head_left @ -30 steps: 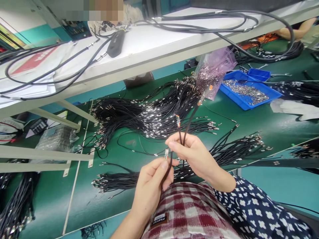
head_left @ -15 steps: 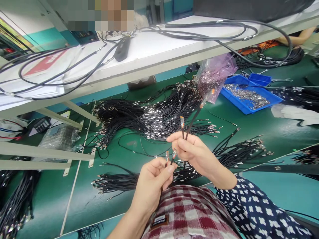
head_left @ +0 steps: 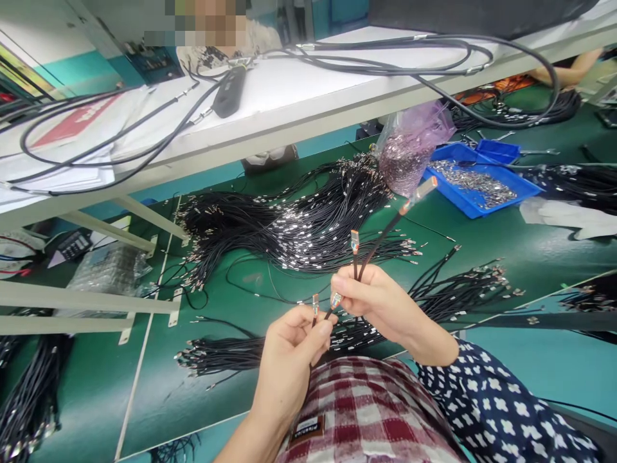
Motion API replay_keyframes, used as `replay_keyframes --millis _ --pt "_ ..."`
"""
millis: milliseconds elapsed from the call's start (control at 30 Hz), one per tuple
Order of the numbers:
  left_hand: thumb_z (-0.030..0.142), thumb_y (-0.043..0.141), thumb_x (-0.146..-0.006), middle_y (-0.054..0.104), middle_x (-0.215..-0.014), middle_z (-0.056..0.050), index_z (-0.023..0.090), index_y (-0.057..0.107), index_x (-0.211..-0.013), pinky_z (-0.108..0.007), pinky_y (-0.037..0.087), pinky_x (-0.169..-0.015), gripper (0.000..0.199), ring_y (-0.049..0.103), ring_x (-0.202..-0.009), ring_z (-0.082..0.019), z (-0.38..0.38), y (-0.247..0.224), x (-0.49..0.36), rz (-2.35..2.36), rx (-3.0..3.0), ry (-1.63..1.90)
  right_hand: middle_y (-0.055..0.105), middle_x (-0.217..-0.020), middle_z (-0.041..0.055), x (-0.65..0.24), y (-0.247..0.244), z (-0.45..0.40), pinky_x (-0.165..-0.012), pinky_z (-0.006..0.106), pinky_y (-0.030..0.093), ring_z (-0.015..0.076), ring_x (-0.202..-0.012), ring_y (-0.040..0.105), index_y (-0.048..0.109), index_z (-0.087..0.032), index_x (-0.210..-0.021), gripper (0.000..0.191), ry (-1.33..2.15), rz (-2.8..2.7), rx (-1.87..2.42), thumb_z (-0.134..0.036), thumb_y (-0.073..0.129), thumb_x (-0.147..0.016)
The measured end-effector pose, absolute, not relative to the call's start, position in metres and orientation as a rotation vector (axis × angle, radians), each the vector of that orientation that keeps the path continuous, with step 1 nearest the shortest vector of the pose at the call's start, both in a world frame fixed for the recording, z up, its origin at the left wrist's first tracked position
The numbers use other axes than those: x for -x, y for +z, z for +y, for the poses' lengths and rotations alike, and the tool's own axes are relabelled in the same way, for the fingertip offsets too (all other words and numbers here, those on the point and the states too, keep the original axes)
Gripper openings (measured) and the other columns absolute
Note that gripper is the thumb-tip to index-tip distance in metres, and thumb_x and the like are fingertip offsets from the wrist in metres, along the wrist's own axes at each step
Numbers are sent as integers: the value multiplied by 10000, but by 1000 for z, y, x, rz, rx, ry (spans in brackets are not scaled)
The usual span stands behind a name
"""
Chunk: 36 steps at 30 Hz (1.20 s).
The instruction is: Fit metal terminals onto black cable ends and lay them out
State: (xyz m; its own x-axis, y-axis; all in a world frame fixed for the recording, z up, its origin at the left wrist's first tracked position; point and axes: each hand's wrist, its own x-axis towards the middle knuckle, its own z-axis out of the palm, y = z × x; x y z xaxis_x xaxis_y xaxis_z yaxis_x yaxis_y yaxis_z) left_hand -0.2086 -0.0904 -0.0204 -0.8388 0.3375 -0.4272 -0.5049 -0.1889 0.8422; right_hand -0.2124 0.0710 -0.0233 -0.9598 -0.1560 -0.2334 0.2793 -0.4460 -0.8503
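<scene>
My left hand pinches two black cables just below their metal-tipped ends; one connector stands up above the thumb and the other leans right, close to my right fingers. Closed around two more black cable ends is my right hand. One of these ends has a short upright connector with an orange tip, while a longer one slants up to the right. Below the hands lies a bundle of black cables, partly hidden by them. Whether the held ends belong to the same cables is hidden.
A large cable pile covers the green table's middle. Behind it are a pink plastic bag of small parts and a blue tray of metal pieces. A white shelf with looped cables overhangs the back, where a person sits.
My right fingers have curled in closer to the left hand's connectors. The long cable end in my right hand has swung right and lower. The view has shifted slightly.
</scene>
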Motion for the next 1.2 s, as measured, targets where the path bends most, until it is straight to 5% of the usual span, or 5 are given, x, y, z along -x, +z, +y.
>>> replay_keyframes --millis 367,500,833,1033,1200 --pt "350 572 -909 601 -651 -16 144 661 -840 -232 369 -528 235 496 -507 -96 -91 -8 214 1629 -49 2055 429 -571 -39 209 -13 70 -512 251 249 93 -532 331 557 -165 -626 355 -2360 1887 -1 -424 666 -843" --pt "405 649 -857 431 -594 37 142 603 -740 -204 208 -455 291 312 -505 -60 -89 -10 215 1674 -25 2020 408 -571 -45 207 -15 67 -517 257 234 92 -541 299 530 -162 -619 380 -2309 1972 2 -433 662 -850" --pt "415 616 -868 291 -510 67 130 637 -670 -238 162 -474 347 215 -476 -60 -99 -5 231 1598 -21 2076 448 -617 -32 210 -21 69 -446 218 186 73 -500 278 559 -146 -754 424 -2455 1705 95 -520 495 -942" --pt "358 705 -817 272 -555 92 155 688 -962 -212 149 -457 250 187 -473 -45 -97 22 248 1646 -95 2116 398 -514 -30 204 -27 63 -404 218 160 78 -437 285 447 -171 -614 539 -2244 1030 409 -544 343 -990" --pt "356 720 -791 289 -499 96 121 654 -715 -207 159 -431 255 207 -448 -36 -90 22 254 1800 -177 1959 431 -517 -22 197 -33 59 -362 208 152 68 -406 262 490 -157 -653 523 -2126 871 460 -554 382 -975"
